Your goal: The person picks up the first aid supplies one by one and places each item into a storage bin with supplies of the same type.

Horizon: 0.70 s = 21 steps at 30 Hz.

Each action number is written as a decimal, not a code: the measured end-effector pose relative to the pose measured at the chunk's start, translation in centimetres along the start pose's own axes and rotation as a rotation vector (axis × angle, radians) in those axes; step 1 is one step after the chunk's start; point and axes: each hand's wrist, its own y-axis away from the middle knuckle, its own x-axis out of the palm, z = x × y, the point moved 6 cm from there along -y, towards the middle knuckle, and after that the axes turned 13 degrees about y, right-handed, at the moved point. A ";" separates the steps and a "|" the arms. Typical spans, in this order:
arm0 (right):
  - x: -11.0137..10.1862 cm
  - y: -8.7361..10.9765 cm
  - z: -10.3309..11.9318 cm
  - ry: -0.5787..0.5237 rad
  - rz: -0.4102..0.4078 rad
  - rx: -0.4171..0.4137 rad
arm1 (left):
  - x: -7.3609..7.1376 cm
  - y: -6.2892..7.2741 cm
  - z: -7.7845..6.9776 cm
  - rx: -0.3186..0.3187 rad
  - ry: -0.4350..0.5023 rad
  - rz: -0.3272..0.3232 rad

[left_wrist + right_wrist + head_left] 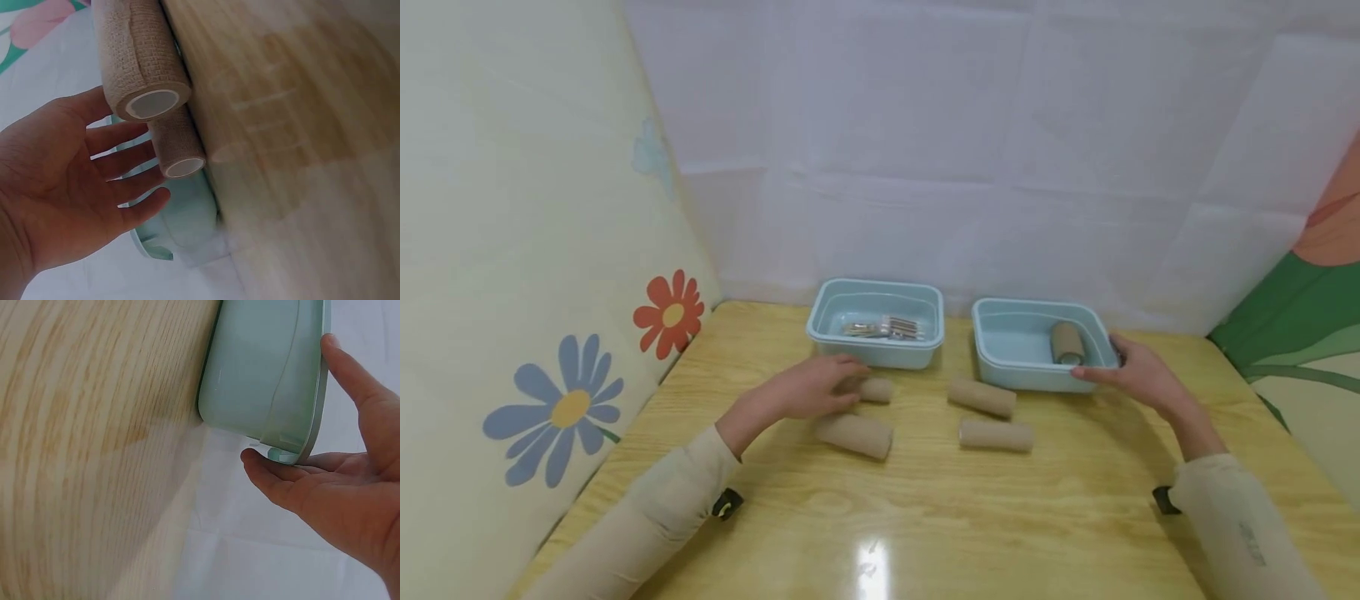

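1. Loosely, the left hand [816, 388] spreads its fingers apart beside two tan rolls [856, 436] on the wooden table [1000, 517]; contact is unclear.
2. The right hand [1141, 375] clasps a corner of the right blue tub [1033, 378], which contains one roll [1066, 341].
3. Two more rolls [996, 435] lie between the hands.

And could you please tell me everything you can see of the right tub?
The right tub is pale blue, apparently plastic, rectangular with rounded corners and a rim. It stands upright and open on the wooden table, right of a similar tub. One brown roll lies inside towards its right end. The right grip holds that end by the rim.
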 end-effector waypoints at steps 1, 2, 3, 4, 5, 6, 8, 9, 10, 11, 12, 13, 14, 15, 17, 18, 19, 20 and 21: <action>0.0 0.0 0.0 0.001 0.001 0.000 | 0.1 0.0 0.1 -0.007 -0.006 -0.003; 0.0 0.0 0.1 0.003 0.002 0.000 | 0.1 0.1 0.3 -0.018 -0.012 -0.004; 0.0 -0.1 0.2 0.007 0.003 0.001 | 0.2 0.1 0.4 -0.025 -0.017 -0.007; 0.0 -0.1 0.3 0.010 0.003 0.000 | 0.2 0.1 0.5 -0.029 -0.022 -0.011; -0.1 -0.1 0.3 0.011 0.004 -0.002 | 0.2 0.2 0.5 -0.033 -0.030 -0.014; -0.1 0.0 0.4 0.012 0.003 -0.007 | 0.2 0.2 0.6 -0.037 -0.034 -0.015; -0.3 0.0 0.5 0.011 0.000 -0.015 | 0.2 0.2 0.7 -0.037 -0.043 -0.020; -0.3 0.0 0.5 0.009 -0.003 -0.020 | 0.3 0.2 0.7 -0.039 -0.046 -0.022; -0.3 0.1 0.5 0.007 -0.005 -0.024 | 0.3 0.1 0.8 -0.043 -0.050 -0.023; -0.3 0.2 0.5 0.004 -0.007 -0.028 | 0.4 0.1 1.0 -0.048 -0.057 -0.021; -0.3 0.3 0.5 -0.001 -0.008 -0.032 | 0.5 0.1 1.1 -0.052 -0.059 -0.019; -0.2 0.3 0.4 -0.004 -0.008 -0.032 | 0.6 0.0 1.2 -0.058 -0.061 -0.016; -0.2 0.4 0.3 -0.005 -0.008 -0.034 | 0.7 -0.1 1.4 -0.065 -0.059 -0.013; -0.2 0.5 0.2 -0.004 -0.009 -0.035 | 0.8 -0.2 1.5 -0.071 -0.061 -0.011; -0.1 0.6 0.1 -0.004 -0.007 -0.035 | 1.0 -0.3 1.5 -0.072 -0.074 -0.010; -0.1 0.6 0.1 -0.003 -0.007 -0.034 | 1.0 -0.4 1.5 -0.069 -0.075 -0.012; -0.1 0.6 0.0 0.000 -0.008 -0.034 | 1.1 -0.4 1.4 -0.067 -0.078 -0.015; -0.1 0.6 0.0 0.002 -0.009 -0.033 | 1.1 -0.5 1.4 -0.062 -0.087 -0.020; 0.0 0.6 0.0 0.003 -0.008 -0.031 | 1.1 -0.5 1.4 -0.057 -0.096 -0.023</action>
